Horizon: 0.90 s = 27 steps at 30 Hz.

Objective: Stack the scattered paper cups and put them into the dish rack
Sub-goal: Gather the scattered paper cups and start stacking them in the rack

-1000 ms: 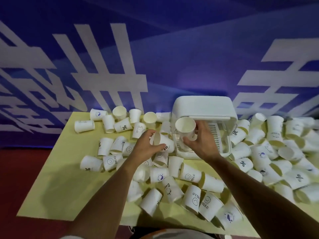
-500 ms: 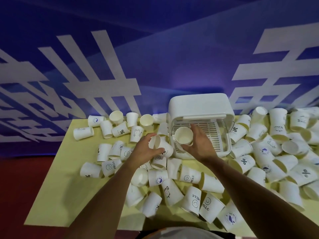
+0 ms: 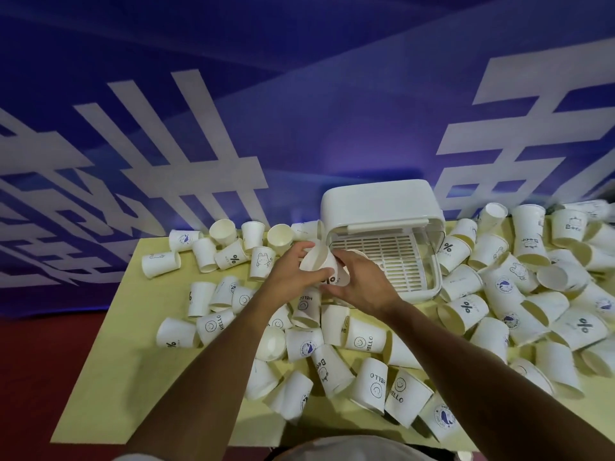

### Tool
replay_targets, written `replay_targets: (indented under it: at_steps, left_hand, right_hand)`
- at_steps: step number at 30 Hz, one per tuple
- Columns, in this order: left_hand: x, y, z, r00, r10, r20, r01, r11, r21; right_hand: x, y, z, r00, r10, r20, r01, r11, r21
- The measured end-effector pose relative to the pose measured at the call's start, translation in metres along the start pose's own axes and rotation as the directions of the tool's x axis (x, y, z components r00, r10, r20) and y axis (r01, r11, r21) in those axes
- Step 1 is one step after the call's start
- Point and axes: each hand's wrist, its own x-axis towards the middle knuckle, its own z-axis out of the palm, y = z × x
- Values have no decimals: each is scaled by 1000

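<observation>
Printed words stand on several paper cups (image 3: 161, 263) lying on the surface (image 3: 116, 377). A HELLO cup (image 3: 366, 341) reads "HELLO" beside a smiley face, as do others near it. A Bear cup (image 3: 329, 371) reads "Bear". A percent cup (image 3: 464, 309) shows a large "%". The small lettering in the round blue badges (image 3: 307, 347) and the big white characters on the wall (image 3: 299, 94) cannot be read.

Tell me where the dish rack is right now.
Head view: the dish rack sits at the table's far edge, right of centre, just beyond the right hand, with paper cups piled either side.

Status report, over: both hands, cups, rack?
Left grip and right grip clasp the held cups together. Dish rack lid up, visible tray bare. Loose cups all around.
</observation>
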Motion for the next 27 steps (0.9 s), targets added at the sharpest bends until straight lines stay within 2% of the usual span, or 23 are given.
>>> replay_targets:
  at_steps: [3, 7, 11, 17, 27]
  left_hand:
    - [-1, 3, 2, 1000, 16, 6, -16, 1000, -17]
    - [-3, -5, 1, 999, -23, 23, 24, 998, -58]
    - [-6, -23, 2, 998, -53, 31, 51, 998, 45]
    - [-2, -43, 0, 997, -53, 50, 37, 962, 271]
    - [-3, -62, 0, 993, -112, 27, 99, 953, 286]
  right_hand:
    - [-3, 1, -7, 999, 12, -46, -9, 998, 60]
    - [-6, 10, -19, 983, 118, -138, -97, 984, 149]
    - [-6, 18, -24, 957, 201, -209, -144, 955, 258]
    - [-9, 28, -18, 958, 221, -182, -183, 962, 204]
    - [-10, 35, -2, 957, 250, -148, -241, 967, 79]
